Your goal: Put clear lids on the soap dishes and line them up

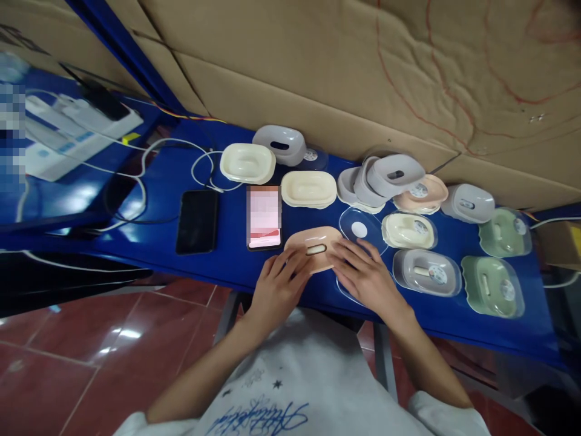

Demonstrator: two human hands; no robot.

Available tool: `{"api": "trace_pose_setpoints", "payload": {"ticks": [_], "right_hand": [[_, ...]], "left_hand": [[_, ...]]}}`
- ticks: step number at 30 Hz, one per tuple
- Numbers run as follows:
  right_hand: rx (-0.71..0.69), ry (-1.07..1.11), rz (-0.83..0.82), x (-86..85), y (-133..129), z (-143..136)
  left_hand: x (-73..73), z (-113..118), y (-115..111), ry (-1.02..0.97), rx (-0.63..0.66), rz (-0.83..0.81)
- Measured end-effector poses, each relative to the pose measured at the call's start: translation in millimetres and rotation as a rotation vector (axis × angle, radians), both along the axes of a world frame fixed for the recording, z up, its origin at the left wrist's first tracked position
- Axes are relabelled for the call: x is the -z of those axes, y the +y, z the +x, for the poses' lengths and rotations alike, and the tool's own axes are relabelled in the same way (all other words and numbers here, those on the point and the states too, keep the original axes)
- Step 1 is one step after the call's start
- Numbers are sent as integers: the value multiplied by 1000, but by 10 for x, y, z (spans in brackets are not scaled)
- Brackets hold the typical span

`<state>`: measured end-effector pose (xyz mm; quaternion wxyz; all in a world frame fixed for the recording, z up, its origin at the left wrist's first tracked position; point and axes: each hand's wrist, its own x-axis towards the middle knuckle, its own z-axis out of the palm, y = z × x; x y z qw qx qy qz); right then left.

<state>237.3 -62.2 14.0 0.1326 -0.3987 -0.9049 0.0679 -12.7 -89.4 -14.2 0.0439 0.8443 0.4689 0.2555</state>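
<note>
Pink soap dish (pixel 314 247) lies upside down at the near edge of the blue table (pixel 227 260), an oval slot showing in its upturned base. Both hands rest on it. The left hand (pixel 278 286) has its fingers curled over the dish's left end, and the right hand (pixel 365 275) lays loosely spread fingers across the right end; whether either hand truly grips or only presses is hard to tell from this angle. Just under and beyond the right hand lies a clear lid (pixel 362 231) with a round white sticker. Just left of the dish, a lit phone (pixel 264 217) lies face up, and a dark phone (pixel 196 221) lies further left, near white cables (pixel 149 158). Behind the dish sit two cream dishes (pixel 308 189) and a grey one (pixel 279 144). To the right are more dishes: a grey stack (pixel 385 177), a lidded cream one (pixel 409 231), a lidded grey one (pixel 426 272) and green ones (pixel 492 286). Brown cardboard (pixel 345 66) backs the table.
</note>
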Motion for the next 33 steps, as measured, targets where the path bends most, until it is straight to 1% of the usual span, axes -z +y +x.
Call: {"api": "trace_pose_setpoints", "payload": {"ticks": [2, 5, 7, 9, 11, 14, 16, 18, 21, 23, 24, 26, 29, 31, 33], "right_hand": [[-14, 2, 4, 7, 7, 3], [-3, 28, 22, -71, -62, 84], [50, 61, 30, -146, -203, 190], [119, 84, 30, -179, -409, 303], [169, 55, 6, -146, -628, 386], [196, 3, -49, -38, -879, 441], [208, 76, -81, -9, -972, 461], [259, 256, -86, -42, -1009, 481], [422, 528, -90, -148, -933, 460], [498, 591, -154, -197, -777, 370], [507, 586, -199, -208, -673, 302], [495, 558, -253, -199, -448, 140], [487, 519, -219, -139, -200, -66], [472, 474, -159, -87, -158, -115], [386, 387, -111, -38, -203, -84]], "left_hand": [[9, -6, 0, 5, 10, -9], [2, -25, 11, 4, 26, -29], [-8, -43, 13, -10, 35, -47], [-8, -60, 5, -29, 39, -64], [6, -71, -4, -43, 42, -78], [34, -74, 3, -59, 43, -78], [43, -74, 20, -82, 57, -65], [45, -76, 29, -111, 100, -48], [57, -76, -7, -132, 196, -43], [83, -68, -57, -162, 206, -26], [99, -61, -82, -189, 189, -9], [125, -49, -113, -237, 158, 27], [139, -45, -112, -209, 205, 3], [136, -53, -97, -185, 238, -44], [136, -66, -90, -204, 232, -79]]}}
